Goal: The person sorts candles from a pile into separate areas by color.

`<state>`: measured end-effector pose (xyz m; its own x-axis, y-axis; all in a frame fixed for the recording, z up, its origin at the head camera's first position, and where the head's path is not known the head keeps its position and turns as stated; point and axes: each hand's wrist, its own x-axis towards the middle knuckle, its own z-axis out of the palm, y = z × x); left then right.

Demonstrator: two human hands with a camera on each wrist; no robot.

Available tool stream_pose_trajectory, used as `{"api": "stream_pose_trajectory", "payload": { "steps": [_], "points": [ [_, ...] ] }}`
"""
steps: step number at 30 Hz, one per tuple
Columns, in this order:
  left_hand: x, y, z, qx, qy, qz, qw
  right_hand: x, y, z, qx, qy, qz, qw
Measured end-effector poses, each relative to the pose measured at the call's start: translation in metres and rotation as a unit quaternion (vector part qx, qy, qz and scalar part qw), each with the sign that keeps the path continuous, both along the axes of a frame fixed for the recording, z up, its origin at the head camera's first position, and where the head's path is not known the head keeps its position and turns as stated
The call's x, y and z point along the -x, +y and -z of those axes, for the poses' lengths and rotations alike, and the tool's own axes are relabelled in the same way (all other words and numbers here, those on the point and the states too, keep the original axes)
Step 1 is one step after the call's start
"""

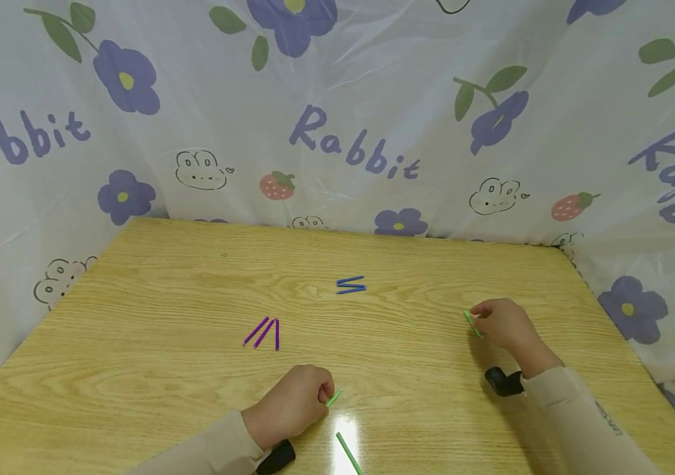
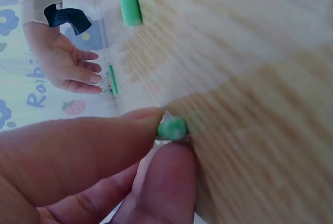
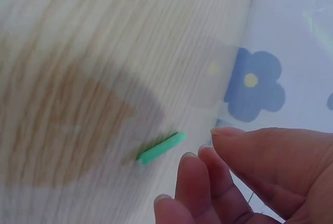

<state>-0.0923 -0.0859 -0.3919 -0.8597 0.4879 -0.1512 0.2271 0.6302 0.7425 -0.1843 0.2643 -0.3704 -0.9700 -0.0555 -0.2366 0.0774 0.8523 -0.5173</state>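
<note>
My left hand (image 1: 295,404) pinches a short thin green stick (image 1: 334,398) between thumb and finger, low over the table. In the left wrist view the stick's round end (image 2: 173,128) points at the camera. Another green stick (image 1: 349,453) lies in front, at the bottom edge of the head view. On the right, my right hand (image 1: 505,323) hovers beside a third green stick (image 1: 472,324). The right wrist view has that green stick (image 3: 162,148) lying on the wood, apart from the thumb and loosely bent fingers, which hold nothing.
Several purple sticks (image 1: 266,334) lie fanned out at the centre left of the wooden table (image 1: 153,290). Farther back is a small group of blue sticks (image 1: 352,285). A printed curtain (image 1: 349,79) hangs along the back and sides.
</note>
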Motion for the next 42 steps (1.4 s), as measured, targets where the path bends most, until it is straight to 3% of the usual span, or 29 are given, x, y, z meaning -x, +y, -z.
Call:
{"api": "stream_pose_trajectory", "payload": {
  "steps": [4,14,23,32,42],
  "points": [
    [0.000,0.000,0.000,0.000,-0.001,0.000,1.0000,-0.004,-0.006,-0.003,-0.001,0.022,-0.010,0.9997],
    [-0.001,0.000,0.001,0.004,0.012,0.003,0.9999,-0.017,-0.027,-0.001,0.067,0.087,-0.022,0.9937],
    [-0.002,0.000,0.000,-0.001,0.010,-0.002,0.9999,-0.033,-0.053,0.002,0.116,0.137,0.006,0.9838],
    [-0.002,0.001,-0.001,0.000,0.006,-0.004,1.0000,-0.054,-0.077,0.005,0.125,0.143,-0.029,0.9814],
    [-0.001,0.001,-0.001,-0.003,0.000,-0.007,1.0000,-0.073,-0.103,0.002,0.135,0.101,-0.026,0.9853]
  ]
}}
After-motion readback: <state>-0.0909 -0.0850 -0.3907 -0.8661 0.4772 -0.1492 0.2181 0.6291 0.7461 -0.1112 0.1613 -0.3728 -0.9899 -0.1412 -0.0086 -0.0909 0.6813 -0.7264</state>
